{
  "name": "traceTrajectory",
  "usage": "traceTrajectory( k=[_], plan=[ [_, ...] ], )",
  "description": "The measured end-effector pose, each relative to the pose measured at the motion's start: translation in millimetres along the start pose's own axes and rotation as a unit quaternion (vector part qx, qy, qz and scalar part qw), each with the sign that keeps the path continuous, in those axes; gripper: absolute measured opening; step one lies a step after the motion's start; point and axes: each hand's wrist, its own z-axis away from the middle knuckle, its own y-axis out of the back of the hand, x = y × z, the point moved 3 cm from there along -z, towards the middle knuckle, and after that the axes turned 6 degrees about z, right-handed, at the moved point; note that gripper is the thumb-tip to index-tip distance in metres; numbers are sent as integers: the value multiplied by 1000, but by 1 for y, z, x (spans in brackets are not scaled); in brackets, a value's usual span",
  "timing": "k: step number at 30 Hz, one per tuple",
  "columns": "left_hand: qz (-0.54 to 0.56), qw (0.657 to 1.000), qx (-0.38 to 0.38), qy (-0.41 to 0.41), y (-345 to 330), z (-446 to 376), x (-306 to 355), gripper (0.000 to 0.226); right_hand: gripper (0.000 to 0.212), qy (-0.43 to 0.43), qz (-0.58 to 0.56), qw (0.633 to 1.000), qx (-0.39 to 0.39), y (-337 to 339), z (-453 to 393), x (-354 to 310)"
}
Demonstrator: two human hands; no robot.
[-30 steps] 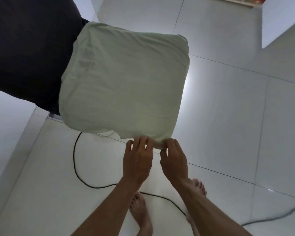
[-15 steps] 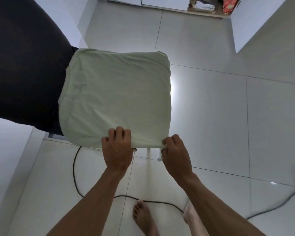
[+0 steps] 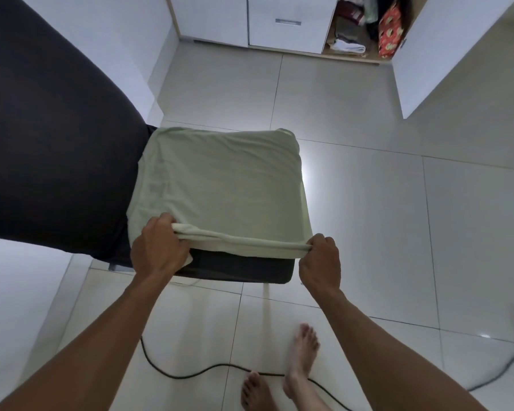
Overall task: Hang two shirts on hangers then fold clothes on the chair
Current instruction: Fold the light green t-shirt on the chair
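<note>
Your left hand is curled round the near left corner of the pale green folded cotton shirt, and your right hand pinches its near right corner; between them the near edge is lifted and bunched into a roll. The shirt lies spread on the dark grey padded chair seat; a thin black cable runs across the white tiled floor by your bare feet.
</note>
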Motion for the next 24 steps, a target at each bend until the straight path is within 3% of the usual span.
traceTrajectory(
  k=[5,12,16,24],
  plan=[
    [45,997,-29,61,-1,-47,18,24,28,-22,-19,1000,-6,5,-50,-17],
    [-13,990,-94,100,-21,-114,31,6,30,4,20,998,-66,-4,-118,-37],
    [-34,984,-120,128,-38,-144,33,15,29,15,46,994,-103,-10,-150,-42],
    [-49,974,-144,169,-56,-181,33,39,26,77,206,967,-131,-14,-191,-50]
  ],
)
